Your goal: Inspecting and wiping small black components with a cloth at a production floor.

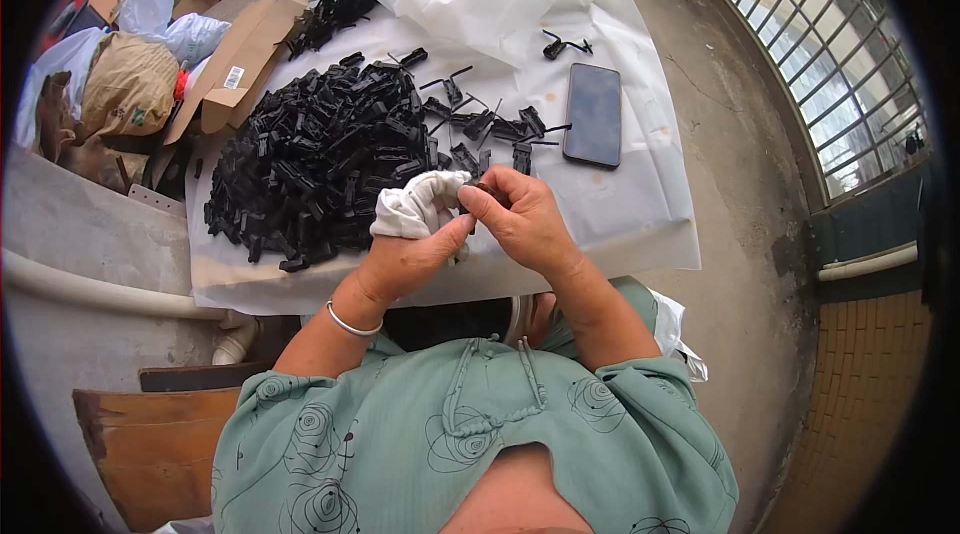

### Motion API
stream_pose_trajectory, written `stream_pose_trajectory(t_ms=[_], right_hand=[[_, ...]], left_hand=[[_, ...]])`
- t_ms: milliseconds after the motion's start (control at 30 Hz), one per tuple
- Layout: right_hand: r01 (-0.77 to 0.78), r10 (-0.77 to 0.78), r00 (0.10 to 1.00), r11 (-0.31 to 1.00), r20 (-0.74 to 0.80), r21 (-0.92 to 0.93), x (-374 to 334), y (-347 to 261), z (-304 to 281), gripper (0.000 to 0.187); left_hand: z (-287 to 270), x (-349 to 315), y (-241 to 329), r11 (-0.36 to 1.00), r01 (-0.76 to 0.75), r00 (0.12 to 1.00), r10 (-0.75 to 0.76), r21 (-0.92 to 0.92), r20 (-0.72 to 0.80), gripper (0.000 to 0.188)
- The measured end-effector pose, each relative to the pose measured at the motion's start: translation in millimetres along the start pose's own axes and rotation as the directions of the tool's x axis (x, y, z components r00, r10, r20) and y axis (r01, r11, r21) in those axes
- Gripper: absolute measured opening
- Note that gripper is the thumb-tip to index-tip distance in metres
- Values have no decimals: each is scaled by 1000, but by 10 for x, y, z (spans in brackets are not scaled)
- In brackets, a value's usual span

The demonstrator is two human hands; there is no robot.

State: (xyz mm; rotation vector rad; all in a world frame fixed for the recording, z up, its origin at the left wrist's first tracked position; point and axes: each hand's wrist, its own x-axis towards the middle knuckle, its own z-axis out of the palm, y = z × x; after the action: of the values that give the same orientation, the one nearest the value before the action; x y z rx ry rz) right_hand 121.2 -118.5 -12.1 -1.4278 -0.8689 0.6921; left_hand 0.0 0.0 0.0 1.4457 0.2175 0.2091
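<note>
Both my hands meet at the near side of the table, over the white sheet. My left hand is closed, with a white cloth bunched around its fingers, and it steadies a small black plastic part. Thumb and fingers of my right hand pinch the same part, which is mostly hidden between the two hands. Just left of them spreads a large heap of black plastic parts. Several similar parts with thin rods lie loose beyond my fingers.
A dark-screened phone lies right of the loose parts, with one single black part beyond it. An opened cardboard box holding more black parts leans at the far left. White sheeting covers the table. A barred window stands at right.
</note>
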Motion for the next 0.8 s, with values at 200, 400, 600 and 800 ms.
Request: stream_pose_trajectory(t_ms=[200, 400, 600, 800], right_hand=[[370, -372, 928, 913, 20, -170, -6, 54, -46, 20], [300, -308, 951, 924, 2, -239, 11, 127, 42, 20], [238, -262, 952, 959, -159, -155, 25, 255, 210, 22], [191, -203, 970, 977, -134, -96, 36, 309, 264, 23]], left_hand=[[63, 58, 43, 978, -78, 973, 116, 191, -198, 29], [73, 78, -51, 870, -149, 940, 272, 469, -207, 28], [77, 95, -125, 584, -249, 864, 494, 773, -96, 29], [76, 61, -147, 624, -203, 885, 447, 755, -132, 32]])
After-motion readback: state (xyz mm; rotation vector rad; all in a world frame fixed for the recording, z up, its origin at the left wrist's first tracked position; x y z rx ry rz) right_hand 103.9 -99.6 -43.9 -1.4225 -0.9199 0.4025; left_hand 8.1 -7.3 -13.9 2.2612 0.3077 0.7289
